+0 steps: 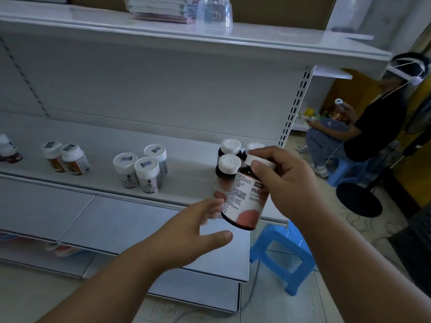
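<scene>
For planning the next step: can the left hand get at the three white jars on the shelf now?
Probably yes. The left hand is open and empty, and the three white jars stand on the shelf with nothing in front. The brown bottle in the right hand is off to the side.

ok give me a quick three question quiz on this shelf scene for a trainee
1. True or false: the right hand grips the dark bottle up by its white cap.
2. How many white jars stand grouped at the middle of the shelf? A) two B) three C) five
3. Fill in the blank: the left hand, reaching toward the lower part of the bottle and holding nothing, is ___.

Key: 1 true; 2 B; 3 open.
</scene>
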Demonstrator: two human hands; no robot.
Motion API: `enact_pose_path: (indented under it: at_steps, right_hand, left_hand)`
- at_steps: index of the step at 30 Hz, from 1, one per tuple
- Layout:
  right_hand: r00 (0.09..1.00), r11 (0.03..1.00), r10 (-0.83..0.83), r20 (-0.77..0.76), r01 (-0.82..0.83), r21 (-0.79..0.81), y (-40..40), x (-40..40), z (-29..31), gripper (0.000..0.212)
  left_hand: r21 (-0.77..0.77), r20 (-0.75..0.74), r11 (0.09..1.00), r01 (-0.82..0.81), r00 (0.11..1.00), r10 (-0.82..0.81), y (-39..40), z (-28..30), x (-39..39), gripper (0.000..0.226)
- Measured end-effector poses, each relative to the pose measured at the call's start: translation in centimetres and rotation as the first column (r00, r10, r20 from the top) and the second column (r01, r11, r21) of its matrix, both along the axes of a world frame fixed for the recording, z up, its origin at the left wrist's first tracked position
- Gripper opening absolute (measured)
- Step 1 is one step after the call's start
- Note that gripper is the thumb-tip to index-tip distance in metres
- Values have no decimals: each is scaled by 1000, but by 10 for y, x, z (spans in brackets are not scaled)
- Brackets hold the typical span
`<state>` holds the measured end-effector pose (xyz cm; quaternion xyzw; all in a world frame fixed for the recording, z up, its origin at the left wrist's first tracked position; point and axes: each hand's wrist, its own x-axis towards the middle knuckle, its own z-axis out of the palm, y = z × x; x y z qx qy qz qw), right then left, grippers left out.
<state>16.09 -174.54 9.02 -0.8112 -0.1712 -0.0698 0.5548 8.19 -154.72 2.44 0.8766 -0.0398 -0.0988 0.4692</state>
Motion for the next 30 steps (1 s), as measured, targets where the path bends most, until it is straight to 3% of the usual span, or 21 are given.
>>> enact_pose_path:
  at_steps: [2, 6, 9, 12, 15, 18, 23, 26, 30]
  right_hand:
    - [1000, 999, 30, 1, -30, 19, 3, -5, 7, 14]
    - [996, 992, 85, -37, -81, 96, 13, -14, 14, 21]
    - [958, 957, 227, -176, -186, 222, 14, -12, 12, 25]
    - [859, 875, 402, -317, -259, 409, 13, -11, 10, 30]
    - [876, 855, 385, -290, -220, 470, 19, -11, 11, 29]
    - [900, 874, 338, -277, -191, 446, 26, -14, 11, 36]
    - [741, 769, 515, -430, -179, 613, 26, -19, 12, 33]
    - [799, 791, 457, -391, -164, 589, 25, -15, 12, 34]
    - [862, 847, 349, -367, -123, 517, 31, -14, 12, 37]
  left_hand:
    - [-281, -13, 959, -42, 999, 40, -10, 12, -16, 82]
    - [-413, -15, 884, -217, 973, 231, -27, 15, -22, 76]
    - [-432, -19, 868, -243, 965, 261, -29, 16, -29, 66]
    - [-472, -26, 852, -227, 970, 244, -27, 20, -37, 49]
    - [-508, -39, 836, -210, 974, 221, -28, 22, -40, 49]
    - [-532, -73, 811, -242, 968, 241, -31, 22, -36, 64]
    - [-598, -120, 753, -276, 959, 256, -31, 18, -31, 43]
    - [-594, -144, 750, -292, 955, 258, -30, 12, -28, 45]
    - [-608, -86, 749, -262, 960, 266, -33, 11, -25, 72]
